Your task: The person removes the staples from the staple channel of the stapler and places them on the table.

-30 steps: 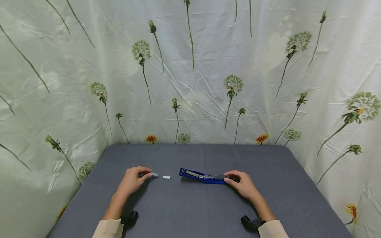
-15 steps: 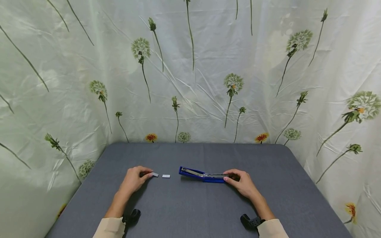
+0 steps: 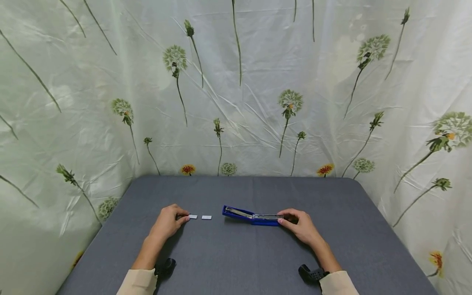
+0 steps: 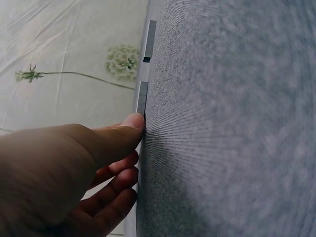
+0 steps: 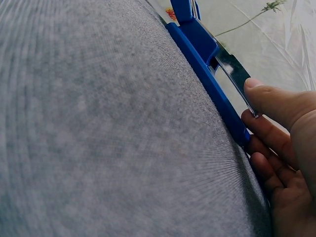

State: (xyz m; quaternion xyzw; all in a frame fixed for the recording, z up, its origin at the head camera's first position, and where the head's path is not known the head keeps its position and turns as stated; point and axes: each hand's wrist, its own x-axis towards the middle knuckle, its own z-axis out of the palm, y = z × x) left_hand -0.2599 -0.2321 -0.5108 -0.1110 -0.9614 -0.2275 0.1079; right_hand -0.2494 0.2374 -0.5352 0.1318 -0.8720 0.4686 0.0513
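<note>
My left hand (image 3: 167, 220) pinches the end of a short grey strip of staples (image 4: 142, 96) between thumb and fingertips, low at the tabletop. A second staple strip (image 3: 207, 217) lies just right of it, apart and nearly in line. Farther right, a blue stapler (image 3: 263, 223) is swung wide, its top arm tilted up to the left and its metal insides showing. My right hand (image 3: 303, 226) holds the stapler's right end. In the right wrist view the thumb presses on the metal magazine (image 5: 238, 73), which stands raised off the blue base, with a fingertip under its tip.
A grey cloth covers the table (image 3: 228, 262), with rounded corners at the back. Behind it hangs a pale curtain (image 3: 254, 119) printed with dandelions. Black cameras are strapped at both wrists, near the cream sleeves (image 3: 138, 282).
The strip in my left hand has turned from a slant to nearly level, in line with the other strip. My right hand and the stapler stay in place.
</note>
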